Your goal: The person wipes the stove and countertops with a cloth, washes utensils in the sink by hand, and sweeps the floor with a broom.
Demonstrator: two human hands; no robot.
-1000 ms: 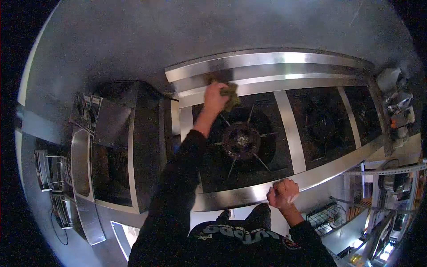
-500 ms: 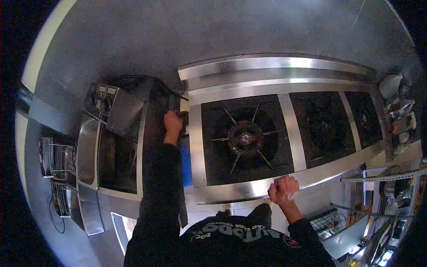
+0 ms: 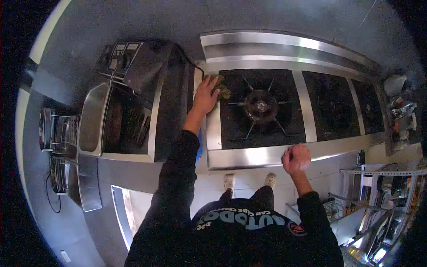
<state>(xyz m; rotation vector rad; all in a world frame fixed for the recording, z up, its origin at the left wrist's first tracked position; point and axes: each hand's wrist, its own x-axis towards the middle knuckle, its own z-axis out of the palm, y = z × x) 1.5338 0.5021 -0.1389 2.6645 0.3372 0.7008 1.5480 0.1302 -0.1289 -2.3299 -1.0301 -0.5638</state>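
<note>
My left hand [image 3: 206,95] presses a green-brown cloth [image 3: 223,92] onto the back left corner of the steel stove [image 3: 213,129]. Right of the cloth is a round burner [image 3: 260,105] with metal support arms on a dark plate. My right hand [image 3: 296,159] rests with curled fingers on the stove's front edge; whether anything is inside it is hidden.
A deep fryer [image 3: 126,120] with a control box [image 3: 126,55] stands left of the stove. More burners [image 3: 334,104] continue to the right. Foil and packets [image 3: 401,107] lie past the stove's right end. A metal rack [image 3: 382,172] stands at the lower right.
My left hand has gone from the stove's back edge into the gap beside the fryer, then back onto the stove's left corner with the cloth. My right hand stays at the front edge.
</note>
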